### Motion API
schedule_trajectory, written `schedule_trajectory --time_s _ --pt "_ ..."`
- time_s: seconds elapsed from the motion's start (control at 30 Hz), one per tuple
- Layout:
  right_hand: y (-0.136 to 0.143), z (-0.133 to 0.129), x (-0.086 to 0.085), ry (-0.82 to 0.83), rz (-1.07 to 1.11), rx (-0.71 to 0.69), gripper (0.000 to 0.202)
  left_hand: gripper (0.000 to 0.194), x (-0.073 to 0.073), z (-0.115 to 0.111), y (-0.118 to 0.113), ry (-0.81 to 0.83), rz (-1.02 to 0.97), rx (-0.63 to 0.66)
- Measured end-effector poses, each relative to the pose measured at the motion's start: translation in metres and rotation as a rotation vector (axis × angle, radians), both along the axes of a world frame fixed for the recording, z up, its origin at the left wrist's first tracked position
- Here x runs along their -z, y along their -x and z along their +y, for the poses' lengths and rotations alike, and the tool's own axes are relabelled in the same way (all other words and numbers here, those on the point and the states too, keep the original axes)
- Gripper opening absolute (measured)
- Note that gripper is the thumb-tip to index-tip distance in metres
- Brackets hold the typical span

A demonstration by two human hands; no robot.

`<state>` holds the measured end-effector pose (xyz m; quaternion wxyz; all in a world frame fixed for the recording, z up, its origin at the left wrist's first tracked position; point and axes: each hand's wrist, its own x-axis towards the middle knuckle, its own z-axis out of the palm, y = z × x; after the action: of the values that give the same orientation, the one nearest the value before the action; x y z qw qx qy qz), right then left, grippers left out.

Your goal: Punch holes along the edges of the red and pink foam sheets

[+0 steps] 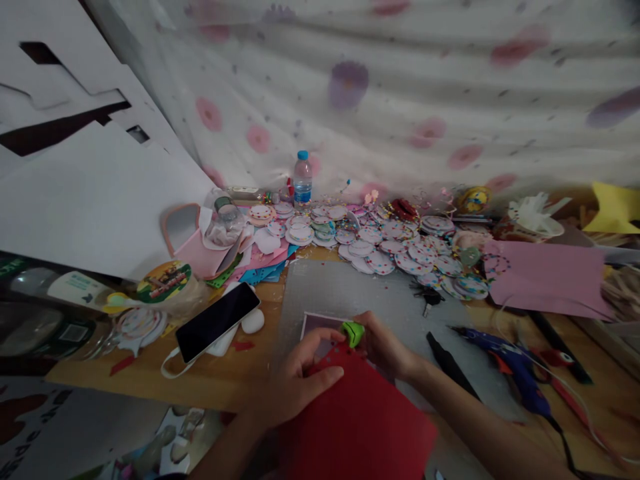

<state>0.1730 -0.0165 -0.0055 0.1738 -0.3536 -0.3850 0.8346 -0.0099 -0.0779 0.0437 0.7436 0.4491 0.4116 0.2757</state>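
Bottles (50, 330) at the far left, then a dark-screened phone (219, 323) slanting on the wooden table (220, 385), and here's the left hand (303, 380), thumb and fingers pinching the red sheet (367, 420) by its upper end! That sheet sits front and centre, over the table's near edge, its top meeting a small green tool (353, 333). Right hand (385, 347) has the tool gripped; past it, keys (428, 295), then a blue glue gun (520, 370).
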Motion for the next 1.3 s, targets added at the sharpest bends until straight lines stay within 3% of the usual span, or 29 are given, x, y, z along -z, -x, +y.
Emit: schedule_trajectory --time_s 0.17,0.37,0.57,0.67,0.9,1.07,1.17,1.3 --pt "-0.003 0.000 0.001 -0.069 0.022 0.035 0.039 0.026 0.004 0.000 0.006 -0.064 0.093 -0.021" --pt "-0.013 0.004 -0.004 -0.191 0.042 0.095 0.035 0.037 0.003 0.002 0.011 -0.435 0.456 0.010" --pt "-0.013 0.004 -0.006 0.014 0.115 0.036 0.036 0.047 -0.021 0.001 0.003 -0.692 0.642 0.168" --pt "-0.009 0.003 -0.008 0.109 0.127 -0.020 0.037 0.051 -0.026 0.001 0.000 -0.761 0.773 0.238" --pt "-0.003 0.007 -0.006 0.247 0.139 -0.165 0.041 0.060 -0.014 -0.003 -0.001 -0.861 0.984 0.329" --pt "-0.005 0.012 -0.001 0.196 0.119 -0.203 0.043 0.056 -0.013 -0.004 0.001 -0.921 1.054 0.316" --pt "-0.008 0.013 -0.002 0.152 0.094 -0.184 0.043 0.053 -0.018 -0.004 0.001 -0.895 1.047 0.288" --pt "-0.008 0.011 -0.005 0.059 0.041 -0.147 0.043 0.064 -0.021 -0.003 0.000 -0.801 0.964 0.265"
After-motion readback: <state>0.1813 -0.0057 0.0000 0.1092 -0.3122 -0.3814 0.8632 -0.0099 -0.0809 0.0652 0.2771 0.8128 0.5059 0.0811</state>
